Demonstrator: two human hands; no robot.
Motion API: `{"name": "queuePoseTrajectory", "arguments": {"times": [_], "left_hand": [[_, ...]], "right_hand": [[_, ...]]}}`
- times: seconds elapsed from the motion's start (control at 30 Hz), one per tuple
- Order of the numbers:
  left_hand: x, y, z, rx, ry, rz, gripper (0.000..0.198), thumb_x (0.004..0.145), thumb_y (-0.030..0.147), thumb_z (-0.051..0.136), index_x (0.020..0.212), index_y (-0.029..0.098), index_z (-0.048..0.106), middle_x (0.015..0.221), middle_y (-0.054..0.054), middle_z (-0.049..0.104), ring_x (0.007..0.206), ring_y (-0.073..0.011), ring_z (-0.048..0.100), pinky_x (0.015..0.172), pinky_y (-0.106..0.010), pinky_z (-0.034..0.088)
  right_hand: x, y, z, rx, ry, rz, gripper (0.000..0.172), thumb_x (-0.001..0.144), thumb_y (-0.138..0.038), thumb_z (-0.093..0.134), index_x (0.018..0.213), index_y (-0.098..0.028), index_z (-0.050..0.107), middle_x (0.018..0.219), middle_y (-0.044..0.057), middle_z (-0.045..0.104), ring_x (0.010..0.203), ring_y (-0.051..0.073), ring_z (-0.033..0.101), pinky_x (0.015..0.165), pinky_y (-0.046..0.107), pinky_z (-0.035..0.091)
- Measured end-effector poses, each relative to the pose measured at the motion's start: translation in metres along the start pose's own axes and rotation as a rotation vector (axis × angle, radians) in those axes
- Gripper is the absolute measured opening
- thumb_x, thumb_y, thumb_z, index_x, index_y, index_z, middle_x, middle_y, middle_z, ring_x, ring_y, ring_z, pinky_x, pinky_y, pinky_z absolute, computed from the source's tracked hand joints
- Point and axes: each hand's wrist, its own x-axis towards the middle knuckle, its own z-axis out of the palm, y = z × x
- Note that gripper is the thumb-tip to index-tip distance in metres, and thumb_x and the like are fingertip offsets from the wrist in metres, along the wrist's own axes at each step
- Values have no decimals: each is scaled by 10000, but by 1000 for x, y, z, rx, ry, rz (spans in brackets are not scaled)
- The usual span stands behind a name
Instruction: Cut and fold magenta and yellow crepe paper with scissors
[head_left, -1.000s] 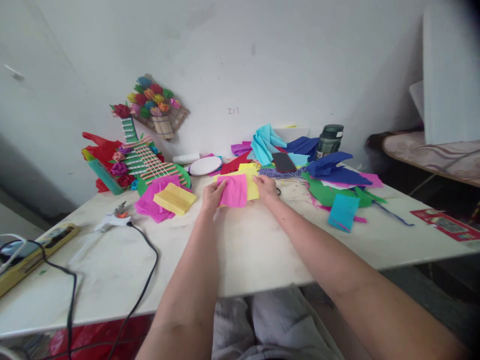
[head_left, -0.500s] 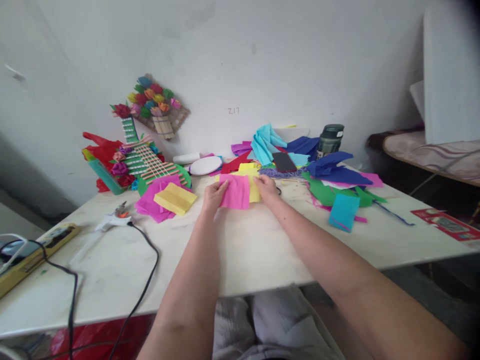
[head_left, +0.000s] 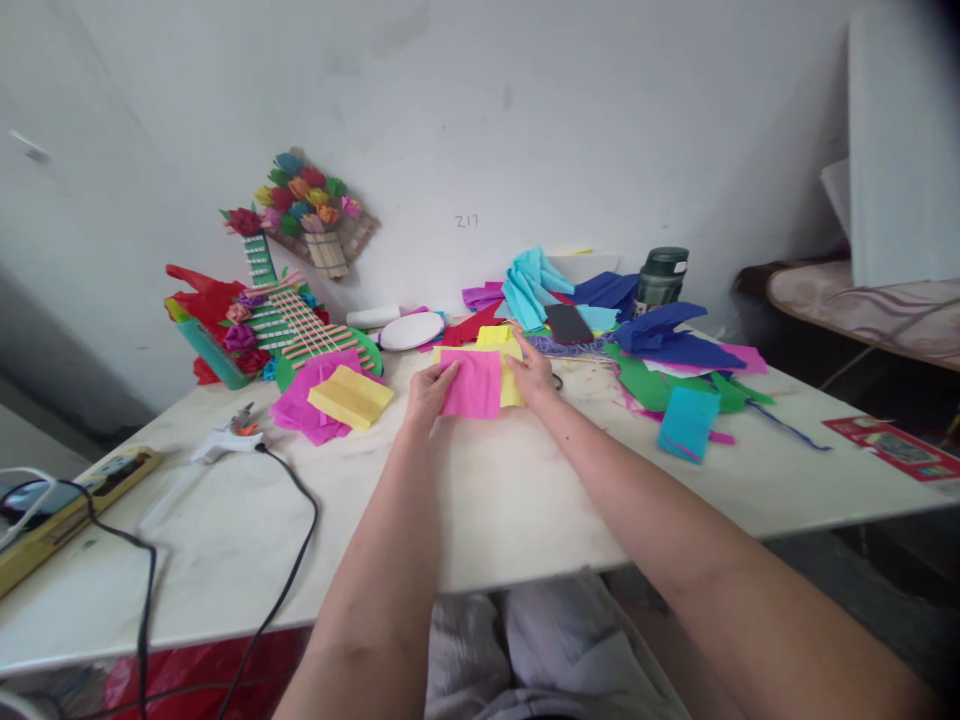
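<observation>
A pink paper piece [head_left: 471, 385] lies over a yellow paper piece [head_left: 511, 385] between my hands, above the white table. My left hand [head_left: 429, 391] pinches the left edge of the pink paper, thumb on top. At the yellow paper's right side is my right hand [head_left: 532, 372], its thumb against the paper and a forefinger raised and pointing away from me. A smaller yellow piece [head_left: 493, 335] shows just behind them. Left of my hands, a folded yellow sheet [head_left: 350, 397] rests on magenta paper [head_left: 300, 410].
A glue gun [head_left: 229, 440] with a black cord lies left, near a power strip [head_left: 112, 478]. Behind stand a paper-flower guitar [head_left: 289, 320], a white disc [head_left: 412, 331], a phone [head_left: 568, 324] and a dark bottle [head_left: 661, 278]. Blue paper [head_left: 675, 340] is piled right.
My right forefinger has lifted and straightened away from the yellow paper. The pink paper has shifted very slightly to the right, and more yellow shows along its top edge.
</observation>
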Motion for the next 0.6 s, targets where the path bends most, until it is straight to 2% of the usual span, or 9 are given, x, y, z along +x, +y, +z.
{"name": "queuePoseTrajectory", "arguments": {"times": [0.1,0.2,0.43,0.6], "left_hand": [[0,0,0,0,2,-3,391,627,487,639,792,136,682,652,-18,615,611,-133,532,527,-211,400],[0,1,1,37,24,8,387,623,492,640,759,132,684,639,-15,612,587,-123,516,500,-202,379],[-2,3,2,-61,17,-18,403,611,486,658,816,140,684,673,-18,632,618,-131,547,547,-217,420],[-3,1,1,-131,10,-10,385,615,468,666,835,153,681,699,-19,642,655,-142,576,617,-244,452]], "right_hand": [[1,-1,0,-35,-12,-41,356,691,-215,513,1020,-187,645,1025,52,645,969,190,568,861,328,422],[1,-3,1,-47,-27,0,240,696,-207,509,851,-179,691,951,55,675,943,184,588,879,331,411],[-2,-12,1,-21,-31,84,202,678,-215,527,801,-167,679,903,55,683,867,171,603,826,316,424],[-7,-20,-2,1,-57,93,269,684,-394,547,738,-161,670,747,15,668,761,163,582,713,278,427]]}}
